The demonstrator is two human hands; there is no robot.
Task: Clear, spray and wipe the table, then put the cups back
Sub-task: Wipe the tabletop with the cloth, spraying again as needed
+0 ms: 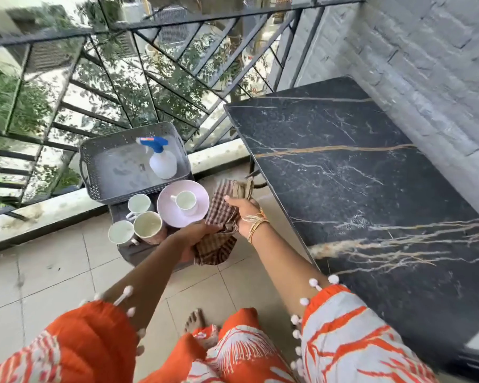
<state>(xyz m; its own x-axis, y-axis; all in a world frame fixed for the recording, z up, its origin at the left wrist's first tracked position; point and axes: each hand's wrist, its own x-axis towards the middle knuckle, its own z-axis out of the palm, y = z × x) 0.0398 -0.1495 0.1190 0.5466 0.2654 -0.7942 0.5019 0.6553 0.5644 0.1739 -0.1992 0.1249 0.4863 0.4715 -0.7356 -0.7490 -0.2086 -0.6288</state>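
So, both hands are on the cloth (222,217) at the centre of the frame, a brown checked one, and it hangs above the floor tiles just left of the table (371,172). The right hand (245,214) grips the cloth's upper part, fingers curled round it, with a bunched end sticking up above the knuckles; thread and bangles circle that wrist. The left hand (197,233) holds the lower part from the left, fingers closed on the fabric, and the loose end droops beneath it. The table fills the right side of the frame, a dark marble-look top with pale and orange veins, set against a grey brick wall. Left of centre, a low grey stand carries the crockery: a pink plate (183,207) with a white cup (185,201) sitting on it, and three more cups close together to its left, one white (139,204) nearest the basket, one with a patterned outside (148,226) touching the plate's edge, and one white (121,233) lowest in the frame. Just above them sits a grey perforated basket (94,161), and inside it, toward its right side, stands a white spray bottle (162,160) with a blue trigger head. Black railing (150,26) runs across the top, greenery behind it.
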